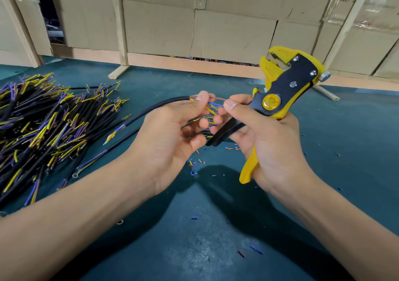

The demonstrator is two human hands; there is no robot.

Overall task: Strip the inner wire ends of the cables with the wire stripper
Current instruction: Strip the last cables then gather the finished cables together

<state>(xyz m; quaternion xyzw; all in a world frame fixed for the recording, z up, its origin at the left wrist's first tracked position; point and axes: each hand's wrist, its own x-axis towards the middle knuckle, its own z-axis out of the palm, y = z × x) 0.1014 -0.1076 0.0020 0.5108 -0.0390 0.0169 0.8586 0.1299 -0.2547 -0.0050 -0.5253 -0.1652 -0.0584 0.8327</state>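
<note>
**Both hands on one cable end, stripper held idle in the right**

Left hand [170, 133] — fingers curled round a small bunch of black cables [164, 105]; thumb and forefinger pinch one cable just where its jacket ends and the inner wires fan out. Blue, yellow and red inner wires show between the two hands, above the middle of the bench [216, 248].

Right hand [265, 142] — thumb and forefinger pinch the tip of the red inner wire [216, 97], drawn out straight between the hands. The remaining fingers curl round the handles of the yellow-and-black wire stripper [280, 90]; its head points up and away toward the far edge, and the jaws stand apart, touching no wire.

Large pile of black cables [43, 125] lies along the left edge of the bench, inner wires yellow, blue and brownish, ends pointing every way. A few loose cables trail from the pile toward the left hand.

Small bits of cut insulation [194, 168] — blue, red, some yellow — lie scattered on the green surface beneath and beside the hands.

Cardboard sheets [233, 32] on wooden battens stand along the far edge.
</note>
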